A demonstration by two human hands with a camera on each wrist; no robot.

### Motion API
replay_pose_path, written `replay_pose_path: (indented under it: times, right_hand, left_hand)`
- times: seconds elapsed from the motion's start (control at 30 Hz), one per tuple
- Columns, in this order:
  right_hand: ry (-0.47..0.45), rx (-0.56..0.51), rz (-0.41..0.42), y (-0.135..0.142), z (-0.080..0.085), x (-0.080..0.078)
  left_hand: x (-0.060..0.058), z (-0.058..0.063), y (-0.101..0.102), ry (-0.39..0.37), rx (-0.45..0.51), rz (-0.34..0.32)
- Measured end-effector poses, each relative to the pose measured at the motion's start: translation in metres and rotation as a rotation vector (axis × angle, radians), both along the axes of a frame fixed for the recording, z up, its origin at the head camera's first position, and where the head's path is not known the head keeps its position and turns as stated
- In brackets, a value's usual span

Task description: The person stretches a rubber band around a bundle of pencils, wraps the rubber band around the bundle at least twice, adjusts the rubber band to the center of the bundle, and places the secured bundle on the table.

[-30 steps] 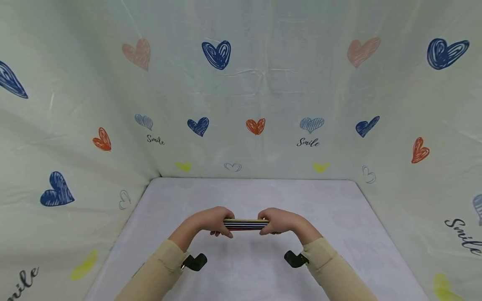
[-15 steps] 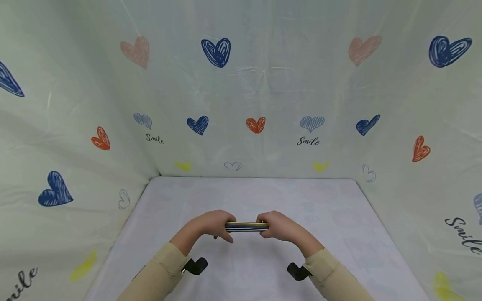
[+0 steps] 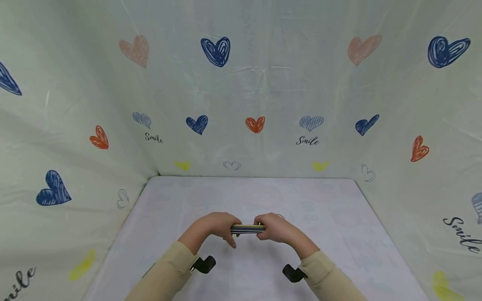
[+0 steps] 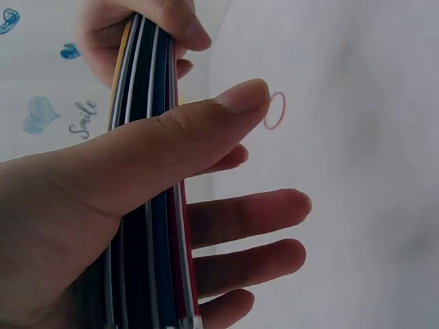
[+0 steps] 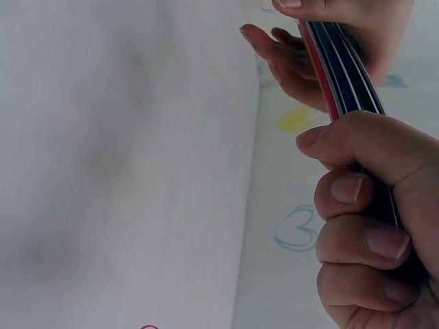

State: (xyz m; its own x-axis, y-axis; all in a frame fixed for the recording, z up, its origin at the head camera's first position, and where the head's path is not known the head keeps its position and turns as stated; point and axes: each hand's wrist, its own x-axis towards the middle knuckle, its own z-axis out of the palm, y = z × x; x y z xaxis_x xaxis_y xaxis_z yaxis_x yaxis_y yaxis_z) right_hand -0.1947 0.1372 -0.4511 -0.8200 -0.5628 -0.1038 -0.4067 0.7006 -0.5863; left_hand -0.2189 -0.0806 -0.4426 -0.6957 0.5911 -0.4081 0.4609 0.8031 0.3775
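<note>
Two hands (image 3: pixel 222 225) (image 3: pixel 276 227) around booklets (image 3: pixel 247 229), perhaps

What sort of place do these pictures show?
Possibly a makeshift recording booth, judging by the heart-printed sheet hanging at the back and sides, the pale table, and the black wrist devices.

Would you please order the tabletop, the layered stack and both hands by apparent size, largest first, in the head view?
1. Tabletop
2. Left hand and right hand: too alike to rank
3. Layered stack, counting its visible part only
</note>
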Motion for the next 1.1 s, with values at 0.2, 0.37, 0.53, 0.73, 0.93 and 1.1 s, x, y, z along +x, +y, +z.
replay_pose_path:
  times: [0.2,0.37,0.53,0.73,0.93,1.1]
  right_hand:
    - [0.023,-0.014,0.0,-0.007,-0.004,0.0]
    - [0.082,-0.019,-0.029,-0.009,-0.011,0.001]
    - [0.084,-0.04,-0.064,-0.008,-0.019,0.005]
    - [0.079,-0.079,-0.073,-0.002,-0.027,0.009]
    - [0.039,-0.134,-0.065,0.004,-0.032,0.011]
    - [-0.021,-0.279,-0.092,0.012,-0.034,0.015]
  left_hand:
    - [0.003,0.0,0.005,-0.063,0.047,0.043]
    - [0.004,-0.004,0.005,-0.072,0.112,0.119]
    - [0.005,-0.008,0.004,-0.074,0.114,0.154]
    - [0.011,-0.009,0.006,-0.014,0.056,0.107]
    - [0.019,-0.008,0.008,0.063,0.006,0.053]
    - [0.021,-0.008,0.006,0.126,-0.018,0.077]
